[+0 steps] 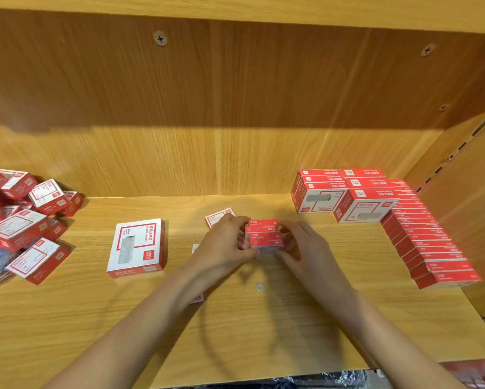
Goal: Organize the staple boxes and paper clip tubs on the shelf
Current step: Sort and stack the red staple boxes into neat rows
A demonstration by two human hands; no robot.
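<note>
grip: both hands pinch a little stack of small boxes (264, 236) mid-shelf, left hand (226, 240) at its 9 o'clock, right hand (305, 247) at 3
flat box (138, 247): lying alone at 9
pile (25, 220): messy heap, far 9
row (423, 234): neat, standing at 3
big boxes (345, 193): stacked at 1
shelf (235, 332): wood

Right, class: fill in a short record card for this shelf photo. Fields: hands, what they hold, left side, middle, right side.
hands: left hand and right hand, both in a grip on the same item
held: small stack of red staple boxes, mid-shelf
left side: untidy pile of boxes
middle: large white staple box lying flat
right side: neat row of red boxes; stacked larger boxes behind
</note>
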